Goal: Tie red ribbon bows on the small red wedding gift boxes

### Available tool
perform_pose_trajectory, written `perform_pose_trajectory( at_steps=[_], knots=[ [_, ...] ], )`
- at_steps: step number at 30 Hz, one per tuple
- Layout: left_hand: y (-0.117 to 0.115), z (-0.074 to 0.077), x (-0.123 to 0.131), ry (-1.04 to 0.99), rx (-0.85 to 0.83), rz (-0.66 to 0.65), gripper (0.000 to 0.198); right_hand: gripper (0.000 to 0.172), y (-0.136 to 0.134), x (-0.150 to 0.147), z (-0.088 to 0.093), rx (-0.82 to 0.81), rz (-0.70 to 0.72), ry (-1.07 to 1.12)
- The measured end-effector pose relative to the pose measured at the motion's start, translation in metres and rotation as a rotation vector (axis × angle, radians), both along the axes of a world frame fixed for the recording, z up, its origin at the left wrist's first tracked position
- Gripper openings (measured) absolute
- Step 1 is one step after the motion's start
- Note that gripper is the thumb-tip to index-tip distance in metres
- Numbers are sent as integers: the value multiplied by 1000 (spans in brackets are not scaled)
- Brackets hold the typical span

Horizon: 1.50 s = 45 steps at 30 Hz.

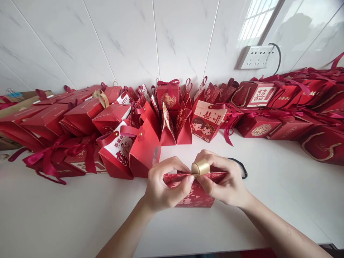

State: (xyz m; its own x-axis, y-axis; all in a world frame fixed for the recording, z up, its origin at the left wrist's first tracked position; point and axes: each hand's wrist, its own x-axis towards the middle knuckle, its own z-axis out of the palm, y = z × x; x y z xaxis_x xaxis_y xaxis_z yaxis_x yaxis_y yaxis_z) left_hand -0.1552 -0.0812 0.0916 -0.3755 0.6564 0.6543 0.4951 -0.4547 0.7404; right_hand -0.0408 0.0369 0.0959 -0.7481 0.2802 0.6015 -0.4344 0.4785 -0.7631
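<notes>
Between my hands a red gift box [195, 200] with pale printing stands on the white table. A gold ribbon loop [201, 167] rises from the middle of its top edge. My left hand [169, 184] pinches the top edge just left of the loop, thumb in front and fingers behind. On the other side my right hand [221, 179] pinches the edge at the foot of the loop, its thumb and finger closed. The fingers hide much of the box's upper front. A black loop [243, 168] lies on the table behind my right hand.
Many red gift boxes stand along the wall. Close by on the left is a red box with a flower clasp [145, 150]; behind my hands, one with cartoon figures [206, 123]. A white power strip [255, 57] is on the tiled wall. The white table [282, 200] extends to the right.
</notes>
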Motion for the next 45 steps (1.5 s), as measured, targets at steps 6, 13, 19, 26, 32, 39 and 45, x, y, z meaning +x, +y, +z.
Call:
perform_pose_trajectory(
  at_steps=[6, 13, 19, 26, 32, 39, 45],
  knots=[
    [-1, -1, 0, -45, -32, -38, 6, 22, 0, 0, -1, -3, 10, 0],
    [-2, -4, 0, -38, -17, -69, 6, 11, 1, -2, -4, -31, 86, 53],
    [-1, -1, 0, -6, -22, -37, 7, 6, 0, 0, -3, -35, 20, 21],
    [-2, -2, -7, -166, -192, -139, 7, 12, 3, -3, -3, -189, -126, 10],
    [3, -3, -7, -465, -555, -282, 21, 26, 20, -7, -1, -788, -291, -163],
    [4, -4, -7, -636, -563, -231, 23, 22, 22, -8, -2, -929, -198, -270],
    [4, -7, -7, -658, -525, -245, 21, 23, 20, -8, -2, -927, -164, -278]
  ],
)
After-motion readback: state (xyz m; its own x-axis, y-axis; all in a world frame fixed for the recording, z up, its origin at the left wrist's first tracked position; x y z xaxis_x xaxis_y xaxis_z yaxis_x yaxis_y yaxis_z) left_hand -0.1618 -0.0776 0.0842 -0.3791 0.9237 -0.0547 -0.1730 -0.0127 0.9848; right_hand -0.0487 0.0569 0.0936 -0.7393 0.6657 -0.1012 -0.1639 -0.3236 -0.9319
